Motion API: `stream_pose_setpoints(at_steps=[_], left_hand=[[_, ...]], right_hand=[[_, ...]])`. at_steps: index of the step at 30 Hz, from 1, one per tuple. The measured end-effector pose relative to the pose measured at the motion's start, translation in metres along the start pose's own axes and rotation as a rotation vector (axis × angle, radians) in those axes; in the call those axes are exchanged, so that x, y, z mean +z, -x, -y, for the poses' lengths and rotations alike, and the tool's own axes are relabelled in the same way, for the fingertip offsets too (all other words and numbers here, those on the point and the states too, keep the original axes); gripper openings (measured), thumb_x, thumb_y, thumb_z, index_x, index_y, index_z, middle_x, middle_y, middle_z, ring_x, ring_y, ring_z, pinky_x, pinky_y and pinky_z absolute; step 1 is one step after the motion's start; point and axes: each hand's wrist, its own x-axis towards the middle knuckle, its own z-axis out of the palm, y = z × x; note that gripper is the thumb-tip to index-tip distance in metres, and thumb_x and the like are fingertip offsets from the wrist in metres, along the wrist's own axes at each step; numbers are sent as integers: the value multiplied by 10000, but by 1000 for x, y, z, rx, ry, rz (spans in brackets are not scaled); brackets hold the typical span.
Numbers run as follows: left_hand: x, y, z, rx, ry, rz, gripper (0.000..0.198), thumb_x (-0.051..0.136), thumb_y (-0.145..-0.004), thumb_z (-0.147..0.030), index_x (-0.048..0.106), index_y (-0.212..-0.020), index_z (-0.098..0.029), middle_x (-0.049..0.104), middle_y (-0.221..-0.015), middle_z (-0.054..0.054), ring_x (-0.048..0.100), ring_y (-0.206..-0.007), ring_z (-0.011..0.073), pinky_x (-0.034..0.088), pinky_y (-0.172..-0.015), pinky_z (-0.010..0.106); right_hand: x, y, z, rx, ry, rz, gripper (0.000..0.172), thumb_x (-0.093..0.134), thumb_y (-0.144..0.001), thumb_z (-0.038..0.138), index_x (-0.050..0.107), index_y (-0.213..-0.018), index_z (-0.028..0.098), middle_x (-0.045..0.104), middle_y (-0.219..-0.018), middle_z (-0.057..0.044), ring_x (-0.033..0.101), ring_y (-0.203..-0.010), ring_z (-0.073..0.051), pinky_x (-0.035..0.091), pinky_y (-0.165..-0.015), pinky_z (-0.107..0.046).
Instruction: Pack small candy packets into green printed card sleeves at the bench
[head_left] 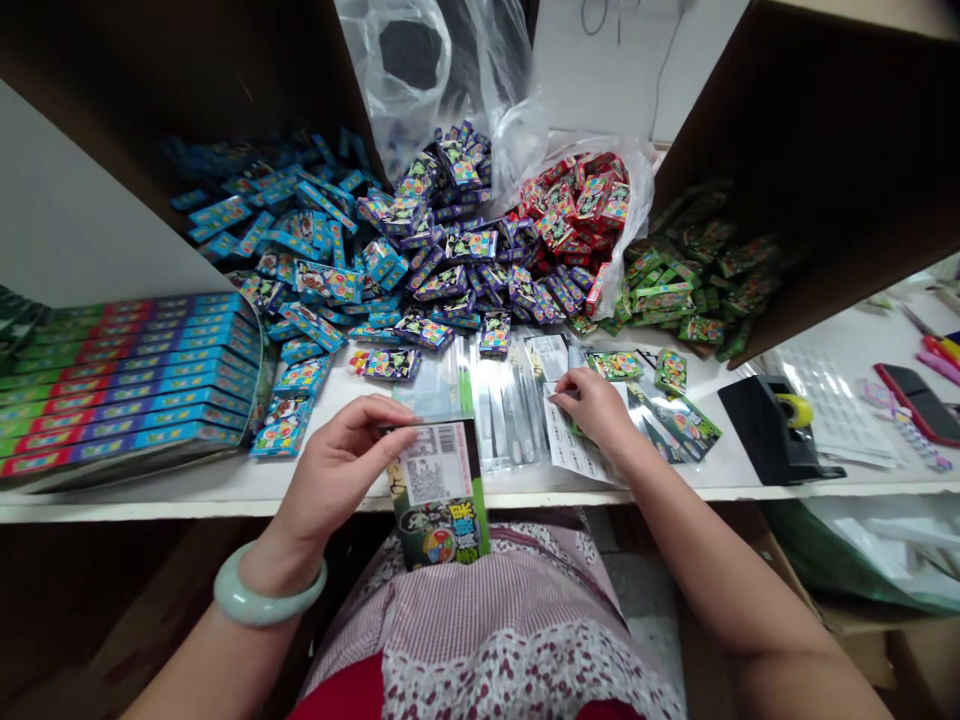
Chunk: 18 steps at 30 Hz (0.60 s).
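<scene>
My left hand (337, 470), with a pale jade bangle (270, 585) on the wrist, is shut on a green and black printed box (439, 510) whose white barcode label faces up. My right hand (592, 405) pinches the edge of a white printed sheet (574, 445) lying on transparent plastic packets (502, 410). Small green-and-black cards (675, 425) lie just right of that hand. Heaps of small packets lie beyond both hands: blue (300, 225), purple (457, 250), red (577, 205) and green (697, 270).
A white shelf edge (480, 495) runs below my hands. Stacked long boxes (127, 385) stand at left, and brown dividers flank the heaps. At right are a black tape dispenser (780, 430), scissors (926, 345) and a phone (919, 405). A plastic bag (427, 70) hangs behind.
</scene>
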Motion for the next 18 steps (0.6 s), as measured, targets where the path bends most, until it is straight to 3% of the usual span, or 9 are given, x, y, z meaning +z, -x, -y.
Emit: stream_pose_setpoints(at_steps=[5, 11, 18], left_hand=[[1, 0, 0, 28, 24, 1, 112, 738, -760, -270, 652, -818, -225, 646, -866, 2, 614, -837, 148, 521, -760, 236], [2, 0, -1, 10, 20, -8, 159, 754, -742, -314, 645, -799, -212, 651, -850, 12, 616, -814, 162, 523, -738, 256], [1, 0, 2, 51, 55, 12, 154, 740, -763, -293, 634, -812, -193, 644, -850, 21, 609, -811, 159, 514, -726, 255]], right_hand=[[-1, 3, -2, 18, -44, 0, 38, 607, -811, 211, 637, -787, 210, 632, -806, -27, 579, -764, -180, 403, -705, -294], [-1, 6, -2, 5, -129, -50, 61, 591, -785, 213, 628, -738, 203, 604, -876, -55, 578, -863, -205, 423, -783, -322], [-9, 1, -9, 36, -321, -17, 134, 538, -805, 333, 553, -785, 201, 599, -780, -21, 570, -749, -176, 437, -708, -315]])
